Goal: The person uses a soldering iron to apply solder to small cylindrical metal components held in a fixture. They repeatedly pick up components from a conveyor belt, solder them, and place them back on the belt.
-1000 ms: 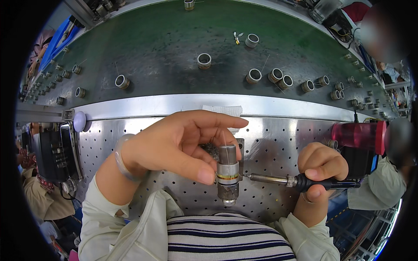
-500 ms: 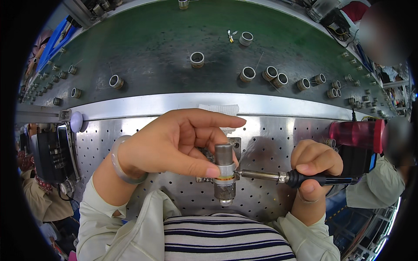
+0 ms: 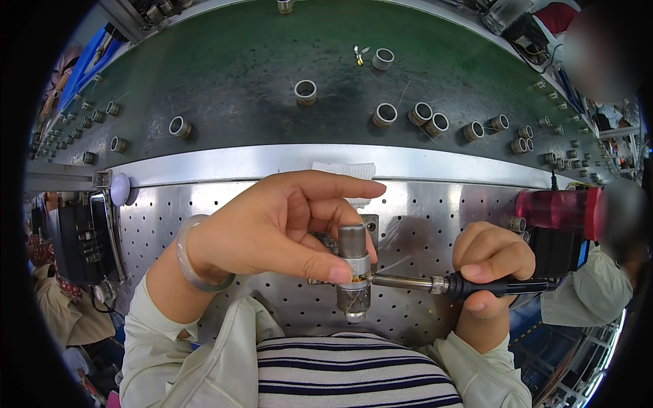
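My left hand pinches a silver metal ring that sits around a grey metal post. Its thumb presses on the near side of the ring and covers part of an orange-yellow band there; the index finger stretches out to the right. My right hand grips a soldering iron by its black handle. The iron lies nearly level, and its tip meets the right side of the ring at the band. Below the ring, the post's lower part is darker and ends in a rounded silver tip.
Under my hands lies a perforated metal worktop. Beyond a metal rail, several metal rings stand on a green belt, one of them near its middle. A red translucent container stands at right, a black device at left.
My left thumb has shifted slightly to the right over the ring, hiding more of the orange-yellow band. The soldering iron has stayed against the ring's right side.
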Tool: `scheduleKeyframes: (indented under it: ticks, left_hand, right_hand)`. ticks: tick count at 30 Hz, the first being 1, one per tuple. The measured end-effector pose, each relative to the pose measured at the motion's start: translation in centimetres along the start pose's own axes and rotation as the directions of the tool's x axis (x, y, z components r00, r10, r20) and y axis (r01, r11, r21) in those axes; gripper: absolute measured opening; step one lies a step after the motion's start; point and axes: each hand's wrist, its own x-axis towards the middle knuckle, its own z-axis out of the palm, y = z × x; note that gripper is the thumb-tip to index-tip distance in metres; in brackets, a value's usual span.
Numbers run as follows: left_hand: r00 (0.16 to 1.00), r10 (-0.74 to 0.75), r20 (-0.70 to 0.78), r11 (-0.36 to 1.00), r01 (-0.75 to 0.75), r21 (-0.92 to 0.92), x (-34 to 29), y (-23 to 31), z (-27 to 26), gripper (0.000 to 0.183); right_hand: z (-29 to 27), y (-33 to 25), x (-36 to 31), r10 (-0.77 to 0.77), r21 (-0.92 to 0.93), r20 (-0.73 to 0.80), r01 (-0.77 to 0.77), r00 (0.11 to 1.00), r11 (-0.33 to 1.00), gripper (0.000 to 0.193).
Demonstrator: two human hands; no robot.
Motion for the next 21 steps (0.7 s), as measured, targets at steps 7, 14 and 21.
scheduleKeyframes:
  ticks: [7,14,21]
  left_hand:
    - [1.000,-0.003,-0.005,1.000,0.003,0.003,-0.13,0.07,0.04,0.077]
    - [0.999,0.000,-0.039,0.999,0.001,0.032,-0.54,-0.02,0.40,0.077]
    - [0.998,-0.004,-0.057,0.999,0.006,0.044,-0.77,0.17,0.80,0.075]
  right_hand:
    - [-0.04,-0.05,0.04,-0.017,-0.023,0.039,0.017,0.999,1.000,0.028]
    - [0.03,-0.19,0.15,-0.036,-0.035,0.055,0.038,0.998,0.999,0.029]
    - [-0.05,-0.10,-0.07,-0.038,-0.025,0.038,0.039,0.999,0.999,0.030]
